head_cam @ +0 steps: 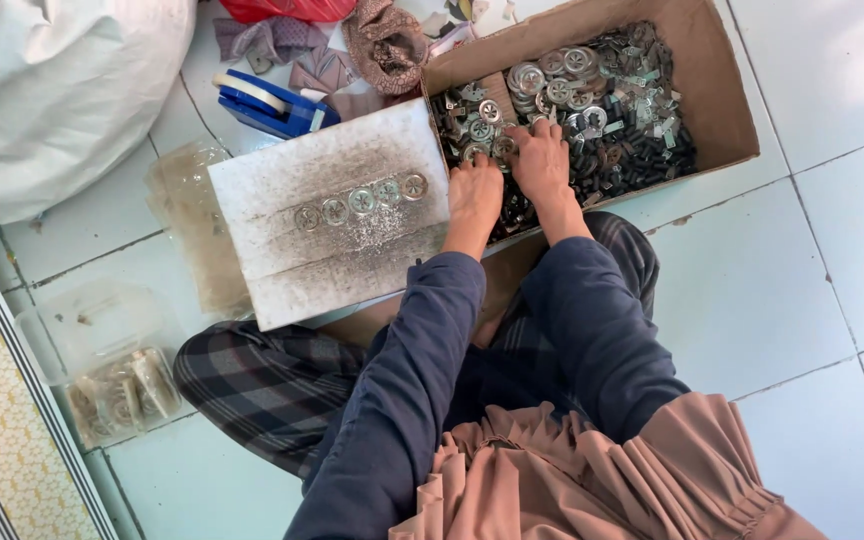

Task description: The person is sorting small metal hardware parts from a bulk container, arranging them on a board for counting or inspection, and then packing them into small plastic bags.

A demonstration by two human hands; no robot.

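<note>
Both hands are reaching into the cardboard box (722,90), which is lying on the tiled floor (802,300) with its long axis running from lower left to upper right; the left hand (475,192) and right hand (540,160) are resting side by side, fingers curled down into the heap of metal discs (562,85), though whether either is gripping one I cannot tell. Four discs (360,201) are lying in a row on the white board (282,250), the row tilting up to the right; one blue tape dispenser (270,105) is sitting behind it.
</note>
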